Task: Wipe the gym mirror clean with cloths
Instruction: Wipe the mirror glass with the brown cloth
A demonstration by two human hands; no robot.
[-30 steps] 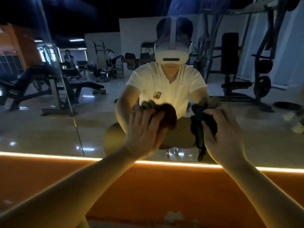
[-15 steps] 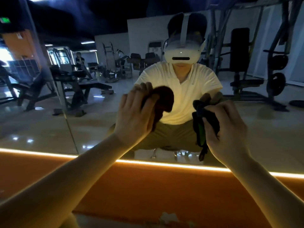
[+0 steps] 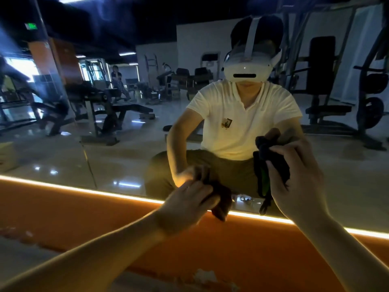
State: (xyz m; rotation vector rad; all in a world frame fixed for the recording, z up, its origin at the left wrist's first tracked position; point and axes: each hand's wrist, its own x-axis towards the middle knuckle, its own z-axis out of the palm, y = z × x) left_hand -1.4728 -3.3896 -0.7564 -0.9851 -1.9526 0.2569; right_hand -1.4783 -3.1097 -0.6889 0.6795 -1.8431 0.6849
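Gym mirror (image 3: pixel 105 154), left hand (image 3: pixel 189 202) apparently clutching brown cloth (image 3: pixel 222 204), right hand (image 3: pixel 296 182) gripping black cloth (image 3: pixel 263 163)

The brown cloth (image 3: pixel 221 199) at the fingers of the left hand (image 3: pixel 187 205) is a dark reddish brown. The black cloth (image 3: pixel 260 163) in the fingers of the right hand (image 3: pixel 299 186) carries a bright green stripe. Just below the left fingers glows a yellow-orange light strip (image 3: pixel 84 190), over a plain orange wall band (image 3: pixel 73 213).
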